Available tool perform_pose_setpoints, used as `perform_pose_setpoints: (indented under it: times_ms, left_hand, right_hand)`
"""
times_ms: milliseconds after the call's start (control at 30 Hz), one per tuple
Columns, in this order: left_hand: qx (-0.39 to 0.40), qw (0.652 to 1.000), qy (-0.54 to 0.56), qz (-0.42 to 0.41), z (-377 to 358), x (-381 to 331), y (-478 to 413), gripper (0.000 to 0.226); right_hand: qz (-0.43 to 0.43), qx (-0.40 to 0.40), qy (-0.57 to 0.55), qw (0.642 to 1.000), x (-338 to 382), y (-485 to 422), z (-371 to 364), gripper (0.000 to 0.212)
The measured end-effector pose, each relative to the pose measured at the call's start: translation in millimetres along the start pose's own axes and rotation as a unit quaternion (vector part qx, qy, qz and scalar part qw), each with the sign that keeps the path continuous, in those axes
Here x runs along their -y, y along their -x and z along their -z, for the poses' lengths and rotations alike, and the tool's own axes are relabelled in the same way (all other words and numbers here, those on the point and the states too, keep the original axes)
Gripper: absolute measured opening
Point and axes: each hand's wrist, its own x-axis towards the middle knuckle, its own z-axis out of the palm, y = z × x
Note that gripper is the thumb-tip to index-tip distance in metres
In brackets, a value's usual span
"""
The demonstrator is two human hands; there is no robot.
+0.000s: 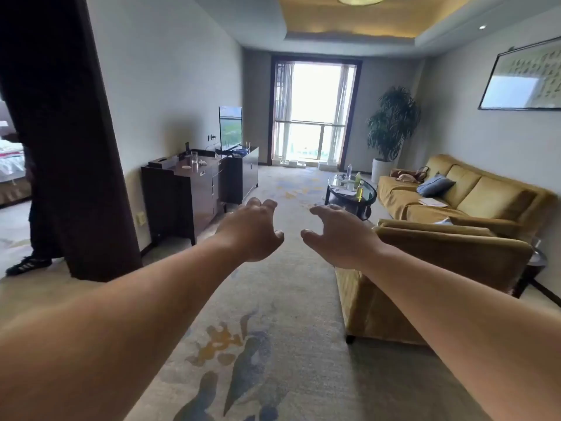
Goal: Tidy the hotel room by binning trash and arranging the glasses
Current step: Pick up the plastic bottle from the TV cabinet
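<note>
My left hand (253, 230) and my right hand (337, 235) are stretched out in front of me at mid-height, fingers loosely curled, holding nothing. Far ahead on the right stands an oval glass coffee table (368, 198) with several bottles (360, 189) and papers on it. On the dark sideboard (182, 192) at the left wall stands a tall glass (194, 161), with small white scraps (202, 161) beside it. Both hands are well short of either surface.
A yellow armchair (431, 268) is close on my right, a yellow sofa (473, 196) with a blue cushion beyond it. A dark pillar (60, 147) rises at the left, with a person's leg and shoe (28, 264) behind it. Patterned carpet runs ahead to the window (312, 113).
</note>
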Motion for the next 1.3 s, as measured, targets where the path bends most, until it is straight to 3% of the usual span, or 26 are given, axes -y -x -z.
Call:
perform_pose_setpoints:
  times_ms: [167, 733, 1300]
  left_hand:
    - [0.023, 0.999, -0.002, 0.027, -26, 15, -36, 0.067]
    - [0.033, 0.995, -0.013, 0.089, -76, 42, -233, 0.064]
    - [0.052, 0.995, -0.006, 0.08, -125, 213, -459, 0.065]
  right_hand:
    - [-0.014, 0.041, -0.009, 0.999, -17, -38, -26, 0.063]
    - [0.042, 0.042, -0.032, 0.998, -106, -247, -74, 0.063]
    - [0.023, 0.05, -0.033, 0.998, -90, -503, -188, 0.062]
